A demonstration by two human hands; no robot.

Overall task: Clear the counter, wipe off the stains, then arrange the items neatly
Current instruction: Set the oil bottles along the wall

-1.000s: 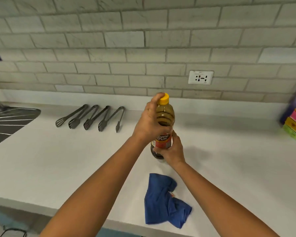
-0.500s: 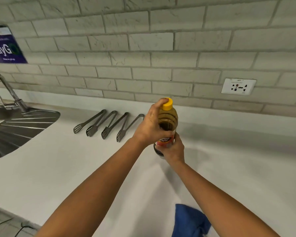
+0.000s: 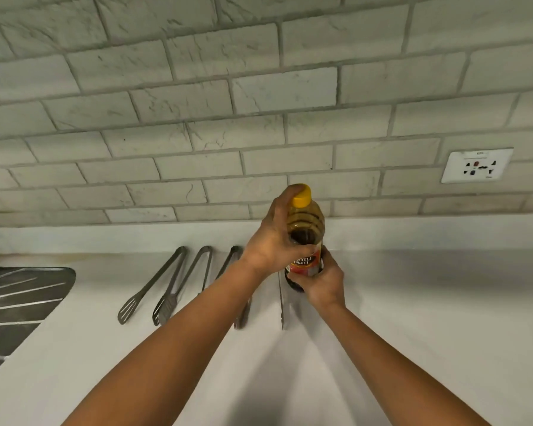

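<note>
Head view is showing a person holding a bottle (image 3: 306,238) upright with both hands over the white table (image 3: 428,318), close to the tiled wall (image 3: 259,118). The left hand (image 3: 274,241) is wrapping the bottle's upper part, its fingers (image 3: 291,192) curling round the neck up to the yellow cap (image 3: 301,195), with the thumb lying across the front above the label. The right hand (image 3: 323,282) is gripping the bottle's lower part from behind and below, its fingers curling round the red label and the dark base. Whether the base is touching the table cannot be told, since the right hand is covering it.

The bottle is holding dark liquid that is filling roughly its lower half, with clear amber plastic above it.

Left of the bottle, several pairs of metal tongs (image 3: 154,287) are lying side by side on the table, slanting toward the wall; the left forearm is crossing over the pairs nearest the bottle. Farther left of the bottle, past the tongs, a ribbed steel drainboard (image 3: 22,302) is sitting at the table's edge. Up and to the right of the bottle, a white socket (image 3: 477,165) is sitting in the wall.
</note>
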